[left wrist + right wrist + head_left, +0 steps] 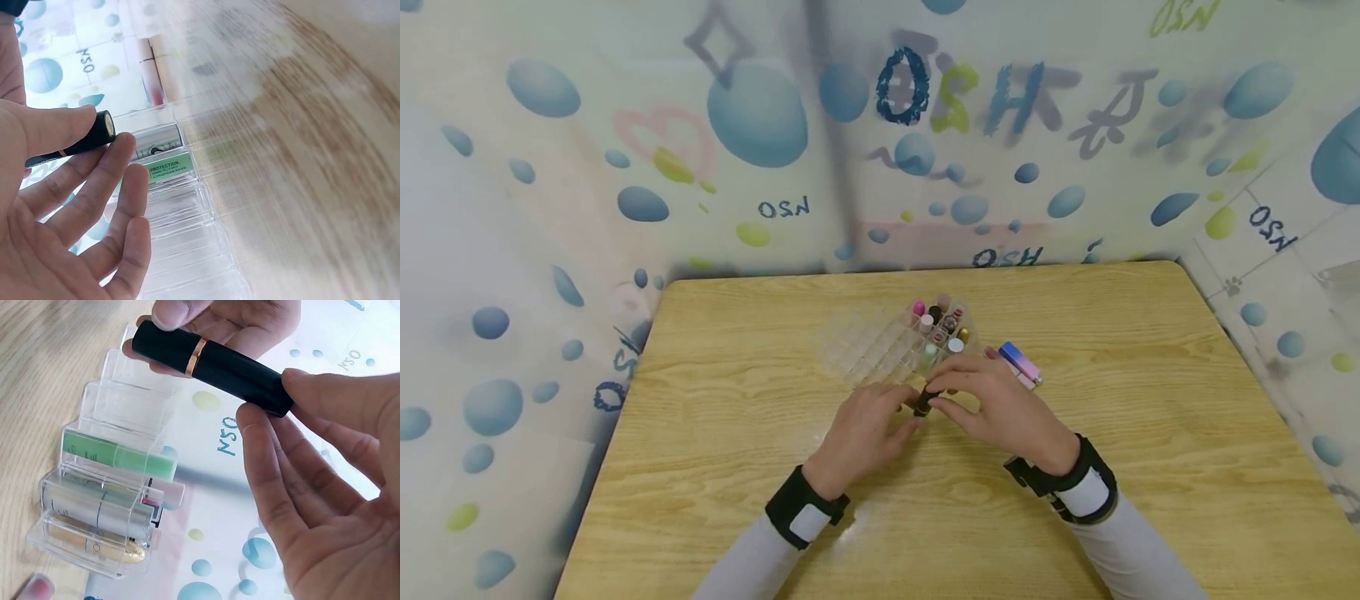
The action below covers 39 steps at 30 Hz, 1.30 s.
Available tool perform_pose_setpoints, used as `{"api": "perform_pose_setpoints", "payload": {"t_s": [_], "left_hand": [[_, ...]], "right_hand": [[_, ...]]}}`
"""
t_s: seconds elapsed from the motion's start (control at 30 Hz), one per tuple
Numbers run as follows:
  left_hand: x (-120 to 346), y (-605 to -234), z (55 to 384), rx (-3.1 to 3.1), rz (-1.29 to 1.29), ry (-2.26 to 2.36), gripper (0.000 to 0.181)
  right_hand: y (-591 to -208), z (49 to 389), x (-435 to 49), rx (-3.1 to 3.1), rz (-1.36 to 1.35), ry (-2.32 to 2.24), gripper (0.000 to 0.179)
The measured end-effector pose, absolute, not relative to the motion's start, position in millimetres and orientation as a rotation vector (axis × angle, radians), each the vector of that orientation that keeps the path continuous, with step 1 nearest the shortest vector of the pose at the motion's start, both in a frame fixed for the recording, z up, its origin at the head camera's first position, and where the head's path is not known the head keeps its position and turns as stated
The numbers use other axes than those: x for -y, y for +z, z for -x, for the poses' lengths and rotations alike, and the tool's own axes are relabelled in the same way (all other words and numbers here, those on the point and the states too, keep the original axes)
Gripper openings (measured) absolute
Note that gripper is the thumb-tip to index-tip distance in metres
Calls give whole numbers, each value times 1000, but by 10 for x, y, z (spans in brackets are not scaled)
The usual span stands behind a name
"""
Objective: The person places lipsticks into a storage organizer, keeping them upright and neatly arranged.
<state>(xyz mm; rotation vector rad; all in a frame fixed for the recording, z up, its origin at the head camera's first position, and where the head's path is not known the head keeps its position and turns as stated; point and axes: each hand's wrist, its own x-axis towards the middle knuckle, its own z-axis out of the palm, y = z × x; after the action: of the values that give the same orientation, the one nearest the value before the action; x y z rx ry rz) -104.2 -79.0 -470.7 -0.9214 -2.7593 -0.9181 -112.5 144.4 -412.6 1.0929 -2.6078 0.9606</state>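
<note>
A black lipstick tube [240,374] with a gold band round its middle is held between both hands in front of the clear organizer [868,348]. My left hand [867,427] pinches one end between thumb and forefinger, its other fingers loosely bent in the left wrist view. At the opposite end, my right hand [1000,410] pinches the tube between thumb and fingertips. The tube lies at a slant in the right wrist view, with its two halves together. In the organizer's right part stand several cosmetics, among them a green tube [115,453] and a silver tube [100,505].
Just right of the organizer, a blue and pink tube [1019,362] lies on the wooden table [737,333], with a pinkish one beside it. The organizer's left compartments hold nothing. Behind the table's far edge hangs a patterned backdrop [865,192].
</note>
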Motion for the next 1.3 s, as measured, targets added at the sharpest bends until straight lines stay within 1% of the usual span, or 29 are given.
{"api": "perform_pose_setpoints", "payload": {"t_s": [0.33, 0.5, 0.67, 0.93, 1.3], "left_hand": [[792, -4670, 1069, 2808, 904, -938, 23], [899, -4605, 1123, 2761, 877, -912, 27], [1073, -4520, 1206, 2655, 793, -911, 29], [1325, -4547, 1325, 2573, 624, -779, 33], [1444, -4617, 1387, 2652, 531, -759, 30]], "right_hand": [[-4136, 1128, -1459, 2557, -1096, 1002, 12], [-4121, 1142, -1454, 2535, -1091, 1004, 11], [-4108, 1169, -1456, 2495, -1105, 1030, 11], [-4052, 1311, -1419, 2479, -1108, 1076, 11], [-4018, 1583, -1357, 2495, -1114, 1097, 10]]}}
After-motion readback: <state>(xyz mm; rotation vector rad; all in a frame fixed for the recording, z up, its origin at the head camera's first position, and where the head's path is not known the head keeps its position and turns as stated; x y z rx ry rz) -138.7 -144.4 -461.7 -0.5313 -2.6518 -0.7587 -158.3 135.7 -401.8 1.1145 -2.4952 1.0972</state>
